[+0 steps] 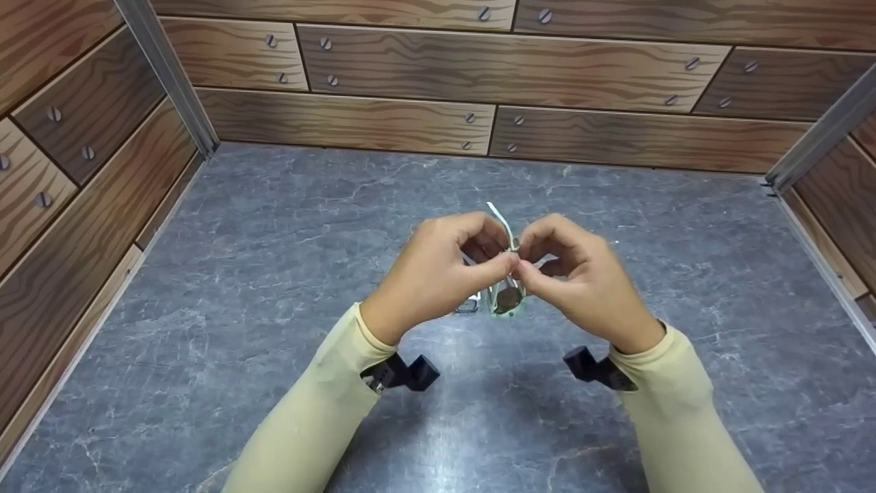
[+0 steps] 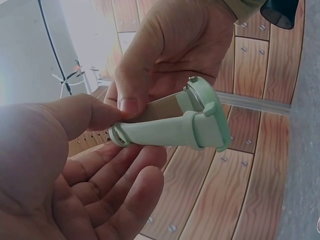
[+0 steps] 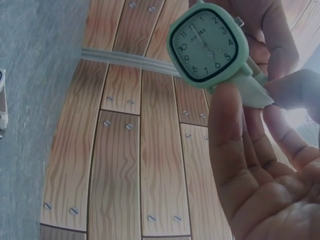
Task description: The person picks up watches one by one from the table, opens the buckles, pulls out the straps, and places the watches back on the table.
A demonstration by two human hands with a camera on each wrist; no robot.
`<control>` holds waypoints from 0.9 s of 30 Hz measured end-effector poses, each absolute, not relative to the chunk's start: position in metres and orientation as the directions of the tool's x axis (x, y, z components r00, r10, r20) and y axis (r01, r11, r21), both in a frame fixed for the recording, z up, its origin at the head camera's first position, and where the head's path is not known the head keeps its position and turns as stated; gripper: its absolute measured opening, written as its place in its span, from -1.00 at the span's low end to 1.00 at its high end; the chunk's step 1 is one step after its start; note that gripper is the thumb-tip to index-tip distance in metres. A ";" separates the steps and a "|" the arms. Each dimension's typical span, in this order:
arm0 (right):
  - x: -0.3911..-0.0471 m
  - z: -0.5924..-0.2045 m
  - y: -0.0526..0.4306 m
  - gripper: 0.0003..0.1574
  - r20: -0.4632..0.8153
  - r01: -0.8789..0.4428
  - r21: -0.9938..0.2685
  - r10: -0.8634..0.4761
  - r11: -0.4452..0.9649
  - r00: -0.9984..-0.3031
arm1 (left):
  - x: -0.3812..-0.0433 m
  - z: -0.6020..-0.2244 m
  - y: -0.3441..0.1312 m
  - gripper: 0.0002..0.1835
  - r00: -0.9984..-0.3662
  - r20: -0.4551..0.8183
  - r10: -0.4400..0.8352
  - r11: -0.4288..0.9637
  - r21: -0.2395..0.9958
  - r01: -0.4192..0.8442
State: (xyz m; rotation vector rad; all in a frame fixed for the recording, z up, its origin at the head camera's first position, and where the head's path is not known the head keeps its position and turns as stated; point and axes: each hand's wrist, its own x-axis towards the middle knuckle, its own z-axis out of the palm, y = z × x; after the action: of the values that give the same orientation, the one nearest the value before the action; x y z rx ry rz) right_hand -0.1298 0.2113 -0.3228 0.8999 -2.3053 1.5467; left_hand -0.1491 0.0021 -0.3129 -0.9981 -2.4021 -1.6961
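Observation:
A square-cased mint green wristwatch hangs between both hands above the table. Its numbered dial faces the right wrist camera. In the left wrist view its strap forms a loop, with the buckle end at the fingertips. My left hand pinches the strap between thumb and curled fingers. From the other side my right hand pinches the same spot, its thumb tip against the left thumb. A pale strap end sticks up past the fingers in the head view. Fingers partly hide the buckle.
On the grey marbled table, partly behind the left hand, lies another watch with a white strap; its edge also shows in the right wrist view. Wood-patterned walls with metal corner posts enclose the back and sides.

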 end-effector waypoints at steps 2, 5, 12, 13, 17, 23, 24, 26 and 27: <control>-0.130 -0.323 0.211 -0.85 0.499 -0.598 -0.760 -0.361 0.253 -0.788 | -0.149 -0.313 0.003 -0.89 -0.794 0.381 0.474 0.199 0.832 0.518; -0.130 -0.322 0.211 -0.81 0.504 -0.601 -0.760 -0.360 0.249 -0.785 | -0.149 -0.312 0.003 -0.90 -0.791 0.390 0.471 0.186 0.833 0.521; -0.130 -0.323 0.211 -0.76 0.498 -0.599 -0.761 -0.367 0.250 -0.786 | -0.153 -0.309 -0.003 -0.93 -0.798 0.462 0.387 0.102 0.838 0.535; -0.130 -0.323 0.210 -0.76 0.496 -0.596 -0.763 -0.365 0.249 -0.788 | -0.154 -0.309 -0.004 -0.92 -0.804 0.472 0.361 0.092 0.840 0.535; -0.131 -0.324 0.210 -0.81 0.488 -0.572 -0.786 -0.332 0.235 -0.807 | -0.156 -0.307 -0.010 -0.88 -0.823 0.504 0.261 0.046 0.845 0.532; -0.133 -0.324 0.210 -0.82 0.484 -0.522 -0.833 -0.217 0.183 -0.848 | -0.157 -0.305 -0.012 -0.83 -0.824 0.532 0.197 0.003 0.840 0.543; -0.133 -0.323 0.210 -0.82 0.482 -0.516 -0.838 -0.199 0.177 -0.853 | -0.157 -0.304 -0.012 -0.83 -0.821 0.532 0.206 0.007 0.838 0.545; -0.134 -0.323 0.209 -0.83 0.480 -0.505 -0.845 -0.168 0.177 -0.861 | -0.157 -0.304 -0.012 -0.82 -0.816 0.528 0.233 0.019 0.837 0.547; -0.135 -0.322 0.209 -0.83 0.478 -0.500 -0.847 -0.155 0.182 -0.865 | -0.157 -0.304 -0.013 -0.83 -0.814 0.525 0.249 0.027 0.837 0.547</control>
State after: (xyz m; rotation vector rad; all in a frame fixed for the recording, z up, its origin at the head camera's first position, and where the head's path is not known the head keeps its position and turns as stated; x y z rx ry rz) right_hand -0.1351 0.2092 -0.3223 0.6251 -2.1778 1.7350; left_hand -0.1569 -0.0126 -0.3038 -0.8238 -2.0696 -1.8681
